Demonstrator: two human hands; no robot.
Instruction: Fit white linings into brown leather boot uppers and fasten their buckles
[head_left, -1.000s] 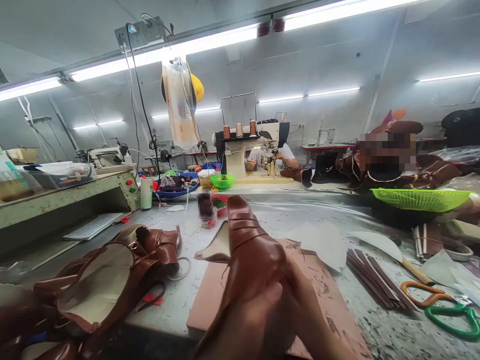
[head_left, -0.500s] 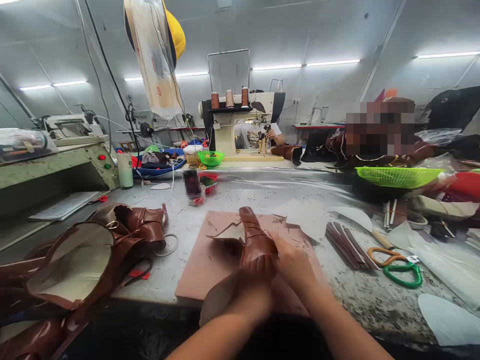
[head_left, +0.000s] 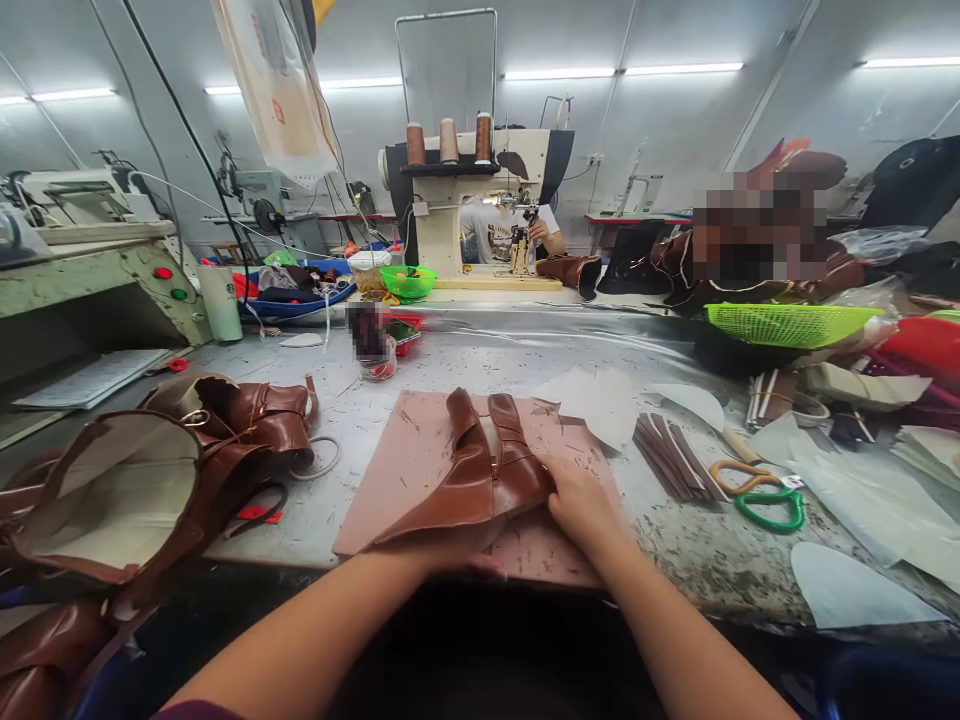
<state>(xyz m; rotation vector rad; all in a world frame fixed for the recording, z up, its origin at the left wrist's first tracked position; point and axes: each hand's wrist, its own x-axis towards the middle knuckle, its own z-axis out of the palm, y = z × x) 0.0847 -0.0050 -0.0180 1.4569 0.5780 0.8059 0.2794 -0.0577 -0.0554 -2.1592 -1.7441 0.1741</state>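
A brown leather boot upper (head_left: 480, 465) lies over a pinkish-brown board (head_left: 375, 490) on the workbench, its two strap-like ends pointing away from me. My right hand (head_left: 581, 500) grips its right edge, fingers partly under the leather. Below the near edge, my left hand (head_left: 457, 562) holds the upper from underneath; most of its fingers are hidden by the leather. Dark scraps dot the board.
More brown boot uppers (head_left: 240, 440) are heaped on the left. On the right lie brown strips (head_left: 671, 460), scissors with orange and green handles (head_left: 769, 508) and white sheet pieces (head_left: 855, 590). Behind stand a sewing machine (head_left: 442, 220) and a green basket (head_left: 787, 325); a person sits beyond.
The boot upper has been turned and spread, so its outer leather faces up. My left hand has moved left and lower, beneath the leather; my right hand stays at the right edge.
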